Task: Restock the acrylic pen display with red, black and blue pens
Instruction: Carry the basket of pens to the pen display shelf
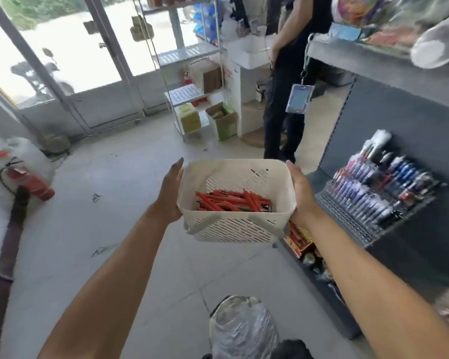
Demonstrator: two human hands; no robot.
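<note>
I carry a white slotted plastic basket (233,229) between both hands at chest height. Several red pens (231,200) lie loose in its bottom, with a few darker ones under them. My left hand (170,190) presses flat against the basket's left wall, fingers straight. My right hand (302,193) presses against its right wall, fingers also extended. The acrylic pen display (379,193) stands on a dark shelf to the right, holding rows of blue, purple and dark pens.
A person in dark clothes (285,81) stands ahead by a white counter. A dark shelving unit (399,112) runs along the right. A metal rack with boxes (192,99) is ahead. A fire extinguisher (29,182) lies left. A foil-covered bin (241,327) sits below.
</note>
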